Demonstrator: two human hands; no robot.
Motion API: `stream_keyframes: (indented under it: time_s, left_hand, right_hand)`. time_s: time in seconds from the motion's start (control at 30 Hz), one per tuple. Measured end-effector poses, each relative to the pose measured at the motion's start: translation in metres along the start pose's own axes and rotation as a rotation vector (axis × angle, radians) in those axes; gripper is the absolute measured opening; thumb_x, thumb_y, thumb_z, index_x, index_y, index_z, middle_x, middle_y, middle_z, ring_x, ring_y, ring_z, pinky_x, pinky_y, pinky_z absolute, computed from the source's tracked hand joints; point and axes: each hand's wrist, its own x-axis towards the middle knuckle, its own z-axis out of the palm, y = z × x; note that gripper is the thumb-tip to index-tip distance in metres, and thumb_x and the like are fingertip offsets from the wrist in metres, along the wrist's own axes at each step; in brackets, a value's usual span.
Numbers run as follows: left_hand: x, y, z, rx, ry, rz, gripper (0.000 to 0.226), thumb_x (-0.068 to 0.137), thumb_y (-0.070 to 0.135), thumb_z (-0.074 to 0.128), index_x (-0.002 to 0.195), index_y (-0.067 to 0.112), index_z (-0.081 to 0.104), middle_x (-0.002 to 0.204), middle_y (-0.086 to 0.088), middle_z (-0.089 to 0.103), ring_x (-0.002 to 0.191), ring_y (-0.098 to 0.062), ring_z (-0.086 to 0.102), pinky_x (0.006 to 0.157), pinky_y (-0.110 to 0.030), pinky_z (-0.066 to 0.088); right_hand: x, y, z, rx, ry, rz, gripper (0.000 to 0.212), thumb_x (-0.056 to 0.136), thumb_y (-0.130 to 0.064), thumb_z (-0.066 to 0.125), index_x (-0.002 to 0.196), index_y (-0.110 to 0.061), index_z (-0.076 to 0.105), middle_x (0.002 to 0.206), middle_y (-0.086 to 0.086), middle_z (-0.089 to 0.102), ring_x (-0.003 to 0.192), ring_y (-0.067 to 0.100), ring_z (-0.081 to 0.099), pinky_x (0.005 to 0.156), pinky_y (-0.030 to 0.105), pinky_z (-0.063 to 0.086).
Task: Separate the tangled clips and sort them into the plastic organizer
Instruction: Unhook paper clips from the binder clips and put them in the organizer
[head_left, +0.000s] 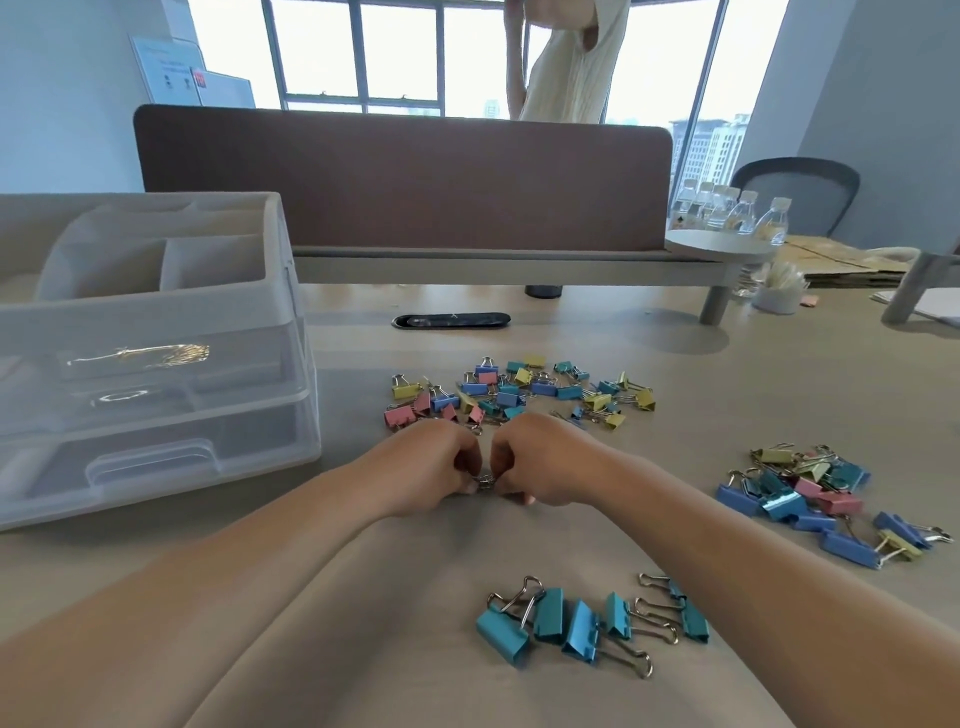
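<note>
**Person's own body, head view: two hands, two forearms.**

Left hand (436, 462) and right hand (540, 460): bare, with rounded knuckles; one short fingernail shows at the lower edge of the right hand. Left forearm (234, 571) and right forearm (727, 545): bare from wrist to the bottom edge of the view, smooth in outline, each looking much broader near the camera under the wide-angle lens. Wrists bare. Upper arms, shoulders and any clothing lie outside the view.
</note>
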Motion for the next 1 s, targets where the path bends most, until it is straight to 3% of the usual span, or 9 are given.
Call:
stream_keyframes:
  time_s: [0.17,0.33,0.5,0.63,0.8,1.0]
  left_hand:
    - [0.0006,0.0006,0.0041,-0.006,0.034,0.021,0.004,0.087,0.019,0.068,0.088,0.023,0.068,0.086,0.008,0.064,0.084,-0.012,0.06,0.066,-0.019,0.037]
    - [-0.0006,0.0029,0.0036,0.018,0.052,0.047,0.008,0.088,0.016,0.065,0.094,0.019,0.07,0.09,0.006,0.066,0.083,-0.011,0.059,0.064,-0.018,0.037]
    - [-0.0021,-0.001,-0.0015,-0.033,0.079,0.007,0.012,0.09,0.012,0.059,0.085,0.023,0.059,0.078,0.013,0.055,0.067,0.001,0.05,0.056,-0.013,0.035]
    - [-0.0025,-0.0042,-0.0046,0.004,0.07,-0.045,0.006,0.089,0.017,0.061,0.091,0.022,0.058,0.092,0.005,0.06,0.082,-0.011,0.056,0.064,-0.021,0.041]
    - [-0.0049,-0.004,-0.0014,-0.002,0.013,-0.055,0.023,0.083,0.03,0.073,0.102,0.018,0.068,0.096,0.002,0.064,0.088,-0.015,0.059,0.065,-0.024,0.039]
    - [-0.0042,-0.0022,0.0031,-0.028,0.057,-0.021,0.014,0.086,0.022,0.071,0.098,0.018,0.07,0.094,0.004,0.064,0.086,-0.012,0.056,0.068,-0.022,0.036]
  right_hand:
    - [-0.0002,-0.0014,0.0012,-0.025,-0.007,-0.002,0.011,0.091,-0.018,0.067,0.102,-0.016,0.069,0.09,-0.002,0.067,0.088,0.017,0.064,0.078,0.029,0.052]
    - [0.0004,0.002,0.0025,-0.026,0.034,-0.003,0.009,0.088,-0.018,0.069,0.089,-0.022,0.061,0.081,-0.007,0.057,0.078,0.014,0.055,0.057,0.022,0.039]
    - [0.0005,0.0031,0.0041,0.058,0.039,0.015,0.031,0.086,-0.024,0.073,0.114,-0.022,0.059,0.101,-0.005,0.059,0.087,0.015,0.057,0.075,0.027,0.05]
    - [0.0004,0.0006,0.0013,0.054,0.017,-0.009,0.043,0.084,-0.035,0.075,0.122,-0.02,0.061,0.11,-0.003,0.062,0.093,0.015,0.058,0.08,0.028,0.049]
    - [-0.0012,-0.0044,0.0005,0.034,0.035,-0.015,0.034,0.084,-0.035,0.074,0.114,-0.023,0.066,0.103,-0.006,0.057,0.09,0.014,0.054,0.07,0.026,0.042]
    - [-0.0029,-0.0054,0.0001,-0.001,0.062,-0.025,0.018,0.089,-0.024,0.068,0.107,-0.022,0.068,0.097,-0.007,0.053,0.085,0.014,0.051,0.055,0.016,0.033]
